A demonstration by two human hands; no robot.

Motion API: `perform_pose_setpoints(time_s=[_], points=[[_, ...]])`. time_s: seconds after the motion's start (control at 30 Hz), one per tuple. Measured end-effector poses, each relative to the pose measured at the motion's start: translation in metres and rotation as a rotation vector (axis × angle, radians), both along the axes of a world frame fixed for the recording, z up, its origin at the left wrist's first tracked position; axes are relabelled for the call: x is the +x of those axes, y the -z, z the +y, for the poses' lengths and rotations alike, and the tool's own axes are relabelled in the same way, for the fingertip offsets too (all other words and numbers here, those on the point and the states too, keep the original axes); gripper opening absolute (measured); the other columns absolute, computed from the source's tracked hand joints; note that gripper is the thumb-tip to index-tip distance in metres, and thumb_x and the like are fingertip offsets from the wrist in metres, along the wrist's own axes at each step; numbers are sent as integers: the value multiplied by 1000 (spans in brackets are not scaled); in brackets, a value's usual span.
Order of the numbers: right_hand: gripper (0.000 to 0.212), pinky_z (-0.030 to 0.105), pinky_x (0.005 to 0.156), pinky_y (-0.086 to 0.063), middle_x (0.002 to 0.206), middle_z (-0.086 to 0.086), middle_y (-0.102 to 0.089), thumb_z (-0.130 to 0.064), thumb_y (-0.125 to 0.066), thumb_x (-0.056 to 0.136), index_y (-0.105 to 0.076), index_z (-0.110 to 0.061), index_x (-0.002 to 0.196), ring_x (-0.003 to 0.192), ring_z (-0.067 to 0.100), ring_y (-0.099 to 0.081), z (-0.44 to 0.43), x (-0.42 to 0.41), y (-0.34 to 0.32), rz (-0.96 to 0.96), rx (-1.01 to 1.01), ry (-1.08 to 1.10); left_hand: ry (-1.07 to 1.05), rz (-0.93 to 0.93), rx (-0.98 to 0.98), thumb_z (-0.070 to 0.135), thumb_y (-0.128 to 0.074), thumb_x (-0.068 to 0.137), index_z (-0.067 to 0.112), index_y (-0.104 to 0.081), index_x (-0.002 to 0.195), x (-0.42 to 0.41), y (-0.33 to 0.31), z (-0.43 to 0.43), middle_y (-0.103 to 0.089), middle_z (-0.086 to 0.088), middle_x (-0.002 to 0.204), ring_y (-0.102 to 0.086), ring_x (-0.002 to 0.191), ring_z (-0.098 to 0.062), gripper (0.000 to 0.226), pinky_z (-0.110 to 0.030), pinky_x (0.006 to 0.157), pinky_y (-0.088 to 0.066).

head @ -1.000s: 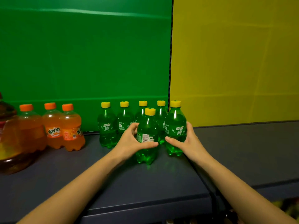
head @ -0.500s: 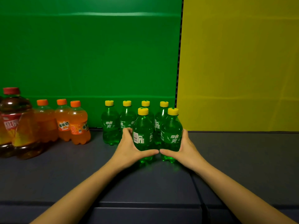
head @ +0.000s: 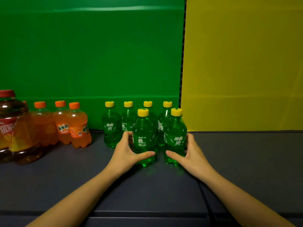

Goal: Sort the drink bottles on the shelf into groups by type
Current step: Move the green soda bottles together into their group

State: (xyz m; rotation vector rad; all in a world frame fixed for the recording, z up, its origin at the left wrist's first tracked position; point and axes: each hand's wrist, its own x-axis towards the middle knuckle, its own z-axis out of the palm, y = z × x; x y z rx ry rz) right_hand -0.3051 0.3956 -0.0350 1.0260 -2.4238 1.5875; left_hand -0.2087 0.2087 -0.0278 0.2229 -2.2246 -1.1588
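Observation:
Several green soda bottles with yellow caps stand on the dark shelf (head: 246, 161). A back row of green bottles (head: 111, 128) lines the green panel. Two stand in front. My left hand (head: 126, 153) grips the front left green bottle (head: 143, 135), thumb across its lower front. My right hand (head: 188, 154) grips the front right green bottle (head: 175, 133) the same way. Both bottles are upright on the shelf with a small gap between them. To the left stand orange soda bottles (head: 78, 126) with orange caps.
A large brown tea bottle (head: 11, 128) with a red cap stands at the far left edge. A green back panel (head: 91, 54) and a yellow back panel (head: 242, 63) meet at a dark seam. The shelf has a seam (head: 205, 199) under my right forearm.
The two front green bottles, one in each hand, have slid left and back to sit in front of the back row. The view has shifted left, showing the tea bottle.

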Motion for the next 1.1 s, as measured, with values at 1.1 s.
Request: perform_pose_setpoints(time_s=[1.1], points=[[89, 38, 106, -42, 141, 8, -44, -25, -77, 72, -23, -14, 142, 127, 19, -47, -13, -3, 2, 22, -86, 8, 96, 18, -77, 27, -69, 78, 11, -32, 135, -8, 2, 2, -50, -3, 130, -47, 120, -12, 70, -24, 99, -40]])
